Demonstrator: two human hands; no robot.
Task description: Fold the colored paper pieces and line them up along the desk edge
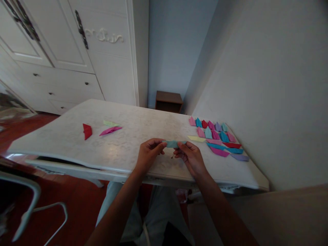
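A folded strip of teal paper (pixel 172 144) is stretched between my two hands, a little above the front part of the white table (pixel 138 130). My left hand (pixel 151 152) pinches its left end between thumb and fingers. At the other end, my right hand (pixel 190 155) grips it the same way, thumb on top. Flat folded paper pieces, among them a yellow one (pixel 196 138) and a magenta one (pixel 219 152), lie just right of my right hand. The underside of the teal paper is hidden.
Rows of small folded paper boats (pixel 208 132) stand at the table's right end by the wall. On the left lie a red folded paper (pixel 87 131), a magenta one (pixel 110 130) and a pale green one (pixel 110 123). A white wardrobe (pixel 112 75) rises behind; a metal chair frame (pixel 36 191) stands lower left.
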